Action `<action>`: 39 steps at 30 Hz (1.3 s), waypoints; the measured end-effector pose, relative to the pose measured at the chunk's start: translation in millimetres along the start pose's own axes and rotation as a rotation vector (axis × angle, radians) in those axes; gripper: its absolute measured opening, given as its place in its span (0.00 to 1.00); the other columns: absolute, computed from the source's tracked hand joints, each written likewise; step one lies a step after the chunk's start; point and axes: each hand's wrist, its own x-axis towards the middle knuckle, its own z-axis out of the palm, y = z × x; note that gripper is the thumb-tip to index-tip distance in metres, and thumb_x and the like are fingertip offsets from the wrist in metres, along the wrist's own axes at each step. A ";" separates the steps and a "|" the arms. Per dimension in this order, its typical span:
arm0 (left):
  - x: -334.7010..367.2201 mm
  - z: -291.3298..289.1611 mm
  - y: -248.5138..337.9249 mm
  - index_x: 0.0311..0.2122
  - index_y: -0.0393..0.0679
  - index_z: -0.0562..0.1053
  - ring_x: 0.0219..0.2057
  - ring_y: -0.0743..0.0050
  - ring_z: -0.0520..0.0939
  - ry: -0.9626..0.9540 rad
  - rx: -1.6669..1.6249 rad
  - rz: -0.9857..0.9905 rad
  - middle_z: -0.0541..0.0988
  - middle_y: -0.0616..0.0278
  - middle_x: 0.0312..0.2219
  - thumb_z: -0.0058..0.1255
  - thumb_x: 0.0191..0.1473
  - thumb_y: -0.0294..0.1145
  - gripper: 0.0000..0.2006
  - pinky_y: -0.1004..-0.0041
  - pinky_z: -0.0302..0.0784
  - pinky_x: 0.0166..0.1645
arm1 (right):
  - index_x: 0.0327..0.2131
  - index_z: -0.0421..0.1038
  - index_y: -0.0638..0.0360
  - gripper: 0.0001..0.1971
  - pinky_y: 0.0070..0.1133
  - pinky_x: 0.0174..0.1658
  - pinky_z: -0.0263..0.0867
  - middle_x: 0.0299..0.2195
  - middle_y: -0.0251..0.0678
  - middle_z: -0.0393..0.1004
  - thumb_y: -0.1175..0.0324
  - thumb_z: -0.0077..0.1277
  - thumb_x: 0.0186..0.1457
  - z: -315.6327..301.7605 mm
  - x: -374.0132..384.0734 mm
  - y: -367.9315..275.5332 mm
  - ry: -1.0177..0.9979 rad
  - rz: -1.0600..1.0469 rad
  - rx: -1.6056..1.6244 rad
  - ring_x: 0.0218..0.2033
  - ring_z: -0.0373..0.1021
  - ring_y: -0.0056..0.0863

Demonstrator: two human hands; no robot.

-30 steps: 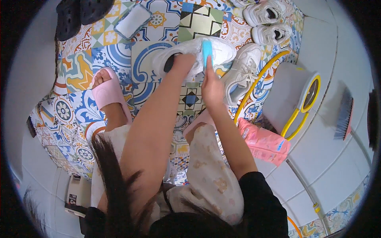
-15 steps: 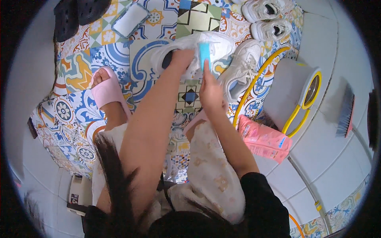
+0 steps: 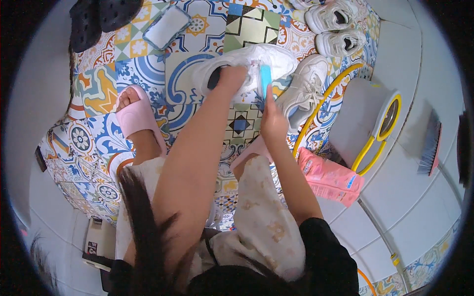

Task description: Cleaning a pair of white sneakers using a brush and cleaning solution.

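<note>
A white sneaker (image 3: pixel 279 58) with suds on it lies crosswise on the patterned tile floor, its toe to the right. My left hand (image 3: pixel 234 80) grips it by the opening, with the fingers partly hidden inside and behind the tongue. In my right hand (image 3: pixel 274 121) is a light blue scrubbing brush (image 3: pixel 265 76), its head against the near side of the sneaker's front; the bristles are hidden. Close by on the right rests a second white sneaker (image 3: pixel 307 89) with laces, tilted toward me.
A yellow hose (image 3: pixel 323 101) curves past a grey bucket (image 3: pixel 363 118) with a yellow rim. A pink pouch (image 3: pixel 330 177) lies nearby. More white shoes (image 3: pixel 335 29), a white soap-like block (image 3: pixel 168 28) and dark clogs (image 3: pixel 116 12) are farther off. A broom head (image 3: pixel 430 145) stands right.
The blue brush in my right hand has slid slightly right and toward me along the sneaker. My left hand keeps its hold. The whole view has shifted a little.
</note>
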 end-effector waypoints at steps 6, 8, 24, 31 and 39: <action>9.9 31.3 -15.6 0.34 0.41 0.78 0.34 0.55 0.83 0.311 -0.400 -0.094 0.81 0.50 0.32 0.42 0.51 0.29 0.11 0.55 0.77 0.37 | 0.64 0.46 0.46 0.30 0.40 0.29 0.64 0.24 0.52 0.72 0.71 0.40 0.59 -6.5 43.4 -25.1 0.088 0.043 0.070 0.24 0.70 0.50; 1.0 19.5 -3.1 0.33 0.41 0.78 0.34 0.55 0.83 0.256 -0.060 0.053 0.81 0.50 0.32 0.42 0.51 0.29 0.11 0.55 0.77 0.37 | 0.64 0.46 0.46 0.31 0.40 0.29 0.64 0.25 0.52 0.72 0.73 0.40 0.58 2.7 5.8 -8.3 0.035 0.067 0.064 0.24 0.70 0.50; 25.7 9.7 1.7 0.54 0.31 0.64 0.45 0.66 0.73 0.102 -1.690 -0.318 0.72 0.51 0.48 0.51 0.45 0.64 0.44 0.71 0.68 0.50 | 0.61 0.56 0.44 0.24 0.29 0.32 0.66 0.33 0.54 0.72 0.70 0.39 0.61 -40.7 20.4 -16.9 0.060 0.137 0.518 0.26 0.71 0.47; 6.1 -11.8 24.6 0.57 0.35 0.62 0.51 0.59 0.71 0.150 -1.410 -0.487 0.69 0.51 0.52 0.47 0.49 0.66 0.43 0.64 0.67 0.55 | 0.63 0.51 0.37 0.33 0.38 0.28 0.68 0.27 0.48 0.74 0.74 0.43 0.54 -24.6 29.5 -6.0 0.004 -0.147 -0.074 0.24 0.72 0.45; 23.0 14.0 -3.4 0.58 0.27 0.57 0.50 0.59 0.70 0.134 -1.537 -0.342 0.66 0.46 0.53 0.51 0.41 0.70 0.54 0.64 0.64 0.55 | 0.63 0.49 0.36 0.37 0.37 0.26 0.68 0.25 0.47 0.73 0.74 0.46 0.49 -36.7 10.0 -13.9 -0.100 -0.221 -0.107 0.23 0.72 0.46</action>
